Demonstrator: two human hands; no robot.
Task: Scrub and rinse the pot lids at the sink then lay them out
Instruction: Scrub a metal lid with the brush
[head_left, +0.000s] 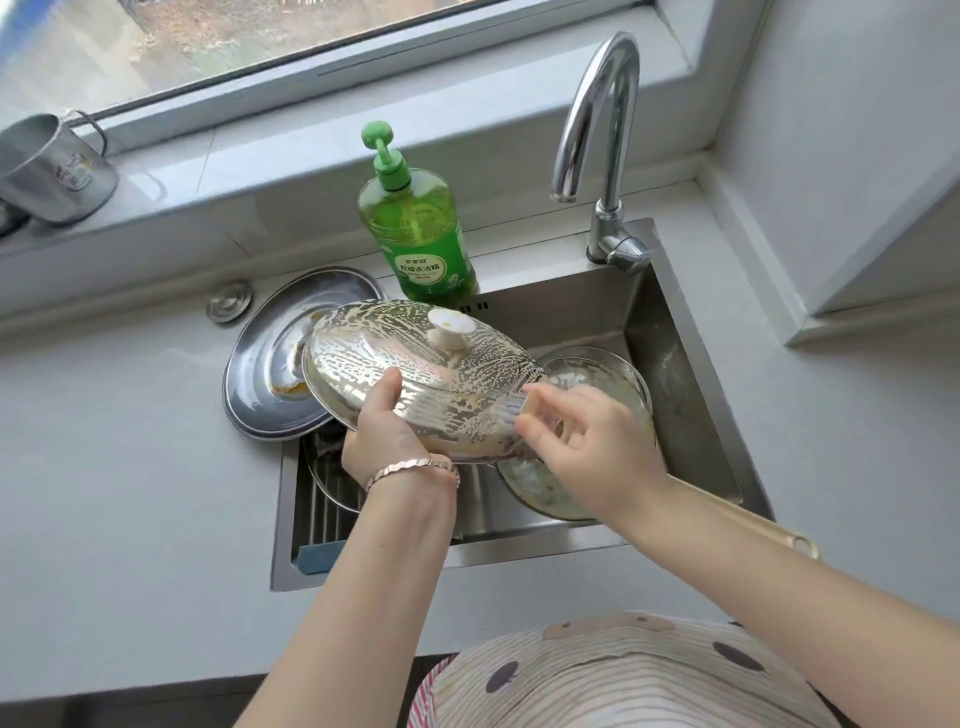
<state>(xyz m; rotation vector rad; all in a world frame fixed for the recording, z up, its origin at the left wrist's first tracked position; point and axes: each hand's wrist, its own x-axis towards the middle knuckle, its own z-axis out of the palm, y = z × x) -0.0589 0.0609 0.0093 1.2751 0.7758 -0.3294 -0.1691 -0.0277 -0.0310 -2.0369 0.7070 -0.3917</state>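
You held the soapy lid (415, 379) tilted over the sink (691, 395) in the middle of the frame, its top face streaked with suds and its pale knob (450, 327) facing up toward the window. Your left hand (382, 441), with a bracelet (410, 467) at the wrist, gripped the lid's lower-left rim: the thumb lay flat on top and the fingers curled out of sight beneath. Your right hand (587, 447) met the lid at its right edge, with thumb and fingers pinched on a small pale scrub pad (540, 413) pressed against the rim; what the pad was made of could not be told. A second steel lid (265, 379) lay to the left, partly on the counter and overhanging the sink's corner, tucked under the held lid's left edge. A third lid (602, 371) sat inside the basin to the right, behind your right hand, smeared with residue. A green dish-soap bottle (415, 228) stood on the sink's back ledge just above the held lid, the faucet (602, 135) was to its right, and a metal mug (52, 171) sat on the sill at upper left.
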